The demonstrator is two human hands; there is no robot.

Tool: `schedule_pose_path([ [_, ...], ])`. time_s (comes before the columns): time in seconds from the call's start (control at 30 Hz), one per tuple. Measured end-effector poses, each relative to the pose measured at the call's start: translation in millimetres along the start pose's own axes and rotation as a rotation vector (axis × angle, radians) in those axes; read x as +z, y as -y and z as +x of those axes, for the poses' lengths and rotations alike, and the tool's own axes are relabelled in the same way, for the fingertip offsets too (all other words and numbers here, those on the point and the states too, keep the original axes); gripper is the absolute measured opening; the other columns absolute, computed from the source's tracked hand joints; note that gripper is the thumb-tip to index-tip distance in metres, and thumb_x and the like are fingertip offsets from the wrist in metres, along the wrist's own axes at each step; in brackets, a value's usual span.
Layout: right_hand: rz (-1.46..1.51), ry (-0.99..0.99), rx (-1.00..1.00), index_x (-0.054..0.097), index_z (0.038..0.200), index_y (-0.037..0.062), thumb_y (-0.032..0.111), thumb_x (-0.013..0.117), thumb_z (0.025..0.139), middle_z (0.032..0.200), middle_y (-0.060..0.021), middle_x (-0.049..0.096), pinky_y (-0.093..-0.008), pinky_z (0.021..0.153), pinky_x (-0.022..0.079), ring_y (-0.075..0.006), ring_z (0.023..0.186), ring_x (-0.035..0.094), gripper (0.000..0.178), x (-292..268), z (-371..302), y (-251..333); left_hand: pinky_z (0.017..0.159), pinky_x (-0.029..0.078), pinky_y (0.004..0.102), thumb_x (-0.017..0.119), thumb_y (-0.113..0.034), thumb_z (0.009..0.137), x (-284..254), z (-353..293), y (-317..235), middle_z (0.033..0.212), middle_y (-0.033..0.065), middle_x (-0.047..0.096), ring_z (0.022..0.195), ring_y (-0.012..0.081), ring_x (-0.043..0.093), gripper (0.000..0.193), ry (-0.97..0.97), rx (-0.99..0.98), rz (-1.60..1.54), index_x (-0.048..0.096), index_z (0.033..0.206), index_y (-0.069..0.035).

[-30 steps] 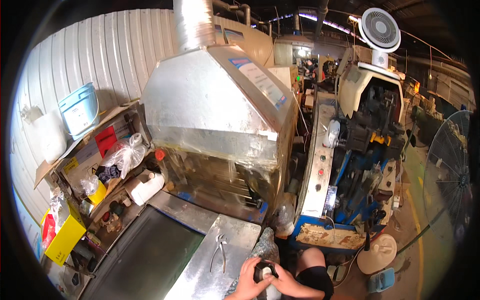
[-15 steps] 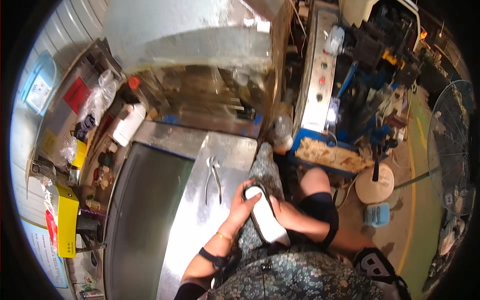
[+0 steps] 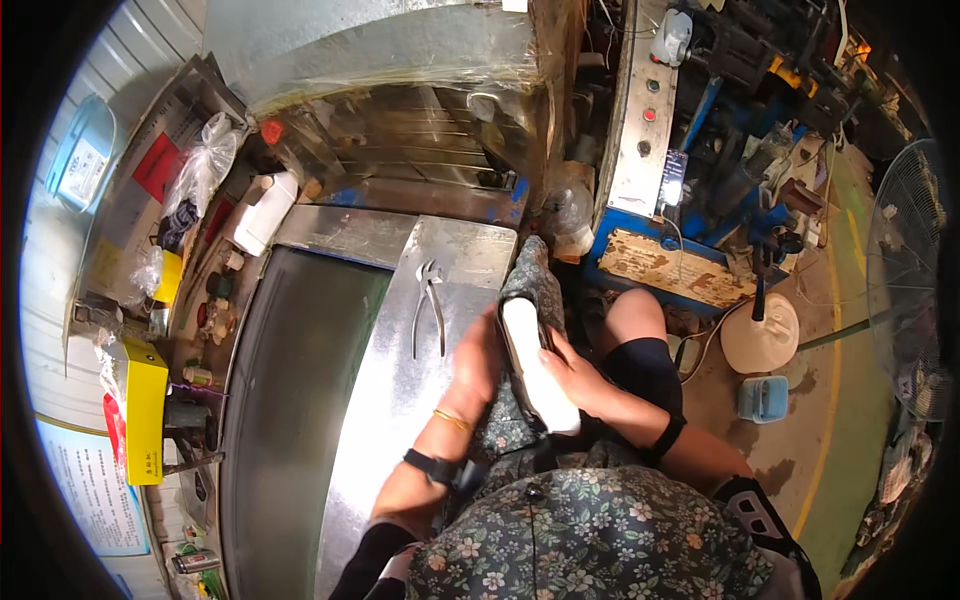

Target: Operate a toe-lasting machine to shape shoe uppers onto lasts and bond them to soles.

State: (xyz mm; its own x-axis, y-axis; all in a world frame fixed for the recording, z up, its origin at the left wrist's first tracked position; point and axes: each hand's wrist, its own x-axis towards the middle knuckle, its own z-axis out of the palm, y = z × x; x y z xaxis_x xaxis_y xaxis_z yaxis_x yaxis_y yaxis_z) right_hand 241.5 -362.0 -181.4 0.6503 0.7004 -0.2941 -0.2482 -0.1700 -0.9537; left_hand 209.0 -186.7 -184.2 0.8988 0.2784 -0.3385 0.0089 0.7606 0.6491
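A shoe-shaped piece (image 3: pixel 530 365), white on its upward face with a black rim, lies lengthwise over my apron-covered lap. My right hand (image 3: pixel 575 380) grips its right side, thumb on the white face. Against or close by its left edge is my left hand (image 3: pixel 477 358), blurred by motion, so its fingers cannot be made out. A pair of pliers (image 3: pixel 429 310) with spread handles lies on the metal plate (image 3: pixel 385 400) left of my hands. The flowered apron (image 3: pixel 600 530) covers my lap and runs under the piece.
A dark belt surface (image 3: pixel 290 430) runs left of the plate. Beyond stands a plastic-draped metal housing (image 3: pixel 400 120). At right are a blue-framed machine (image 3: pixel 680 270), a round white container (image 3: pixel 760 335), a light-blue tub (image 3: pixel 763 400) and a fan (image 3: pixel 910 280). Shelves at left hold a yellow box (image 3: pixel 145 410).
My left thumb has come off the white face, and that hand has moved to the piece's left side. My right hand still holds the piece. The view has shifted slightly.
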Motion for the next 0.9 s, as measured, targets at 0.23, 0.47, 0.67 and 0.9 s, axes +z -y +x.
schedule_pose_path([
  [0.23,-0.273,-0.201,-0.057,0.008,0.146,-0.0078,0.037,0.044,0.098,0.142,-0.0374,0.03,-0.0374,0.108,0.03,-0.0408,0.135,0.034,0.075,44.9,18.0,19.4,0.062,0.052,0.0481,0.039,-0.035,0.096,37.3,-26.4,-51.3,0.072,0.0204,0.066,0.066,0.0394,0.065,0.044,-0.16,0.301,2.214,0.061,0.088,0.002],
  [0.47,-0.274,-0.285,-0.287,0.014,0.147,-0.0023,0.03,0.046,0.099,0.143,-0.0303,0.035,-0.0383,0.106,0.033,-0.038,0.132,0.039,0.066,47.5,13.1,0.9,0.072,0.051,0.0486,0.046,-0.023,0.095,1.4,-63.2,-6.4,0.089,0.0293,0.063,0.079,0.0414,0.063,0.04,-0.316,0.584,1.639,0.047,0.122,0.007],
  [0.67,0.154,-0.044,-0.244,0.015,0.148,-0.0017,0.033,0.042,0.102,0.149,-0.0179,0.03,-0.0324,0.108,0.029,-0.0237,0.135,0.034,0.064,31.9,37.6,11.0,0.082,0.053,0.0387,0.033,-0.043,0.101,-7.7,-27.0,-7.5,0.101,0.0134,0.066,0.088,0.0266,0.065,0.051,-0.217,-0.009,0.035,0.057,0.117,-0.001],
  [0.9,-0.318,0.02,-0.419,0.022,0.149,0.0039,0.022,0.079,0.075,0.15,-0.0188,0.029,-0.0335,0.107,0.033,-0.0244,0.135,0.036,0.095,-17.6,-7.9,88.1,0.102,0.041,0.0386,0.036,-0.039,0.099,87.7,-44.5,-34.9,0.121,0.0126,0.06,0.112,0.0265,0.057,0.05,-0.14,-0.005,-0.084,0.052,0.126,-0.001],
])
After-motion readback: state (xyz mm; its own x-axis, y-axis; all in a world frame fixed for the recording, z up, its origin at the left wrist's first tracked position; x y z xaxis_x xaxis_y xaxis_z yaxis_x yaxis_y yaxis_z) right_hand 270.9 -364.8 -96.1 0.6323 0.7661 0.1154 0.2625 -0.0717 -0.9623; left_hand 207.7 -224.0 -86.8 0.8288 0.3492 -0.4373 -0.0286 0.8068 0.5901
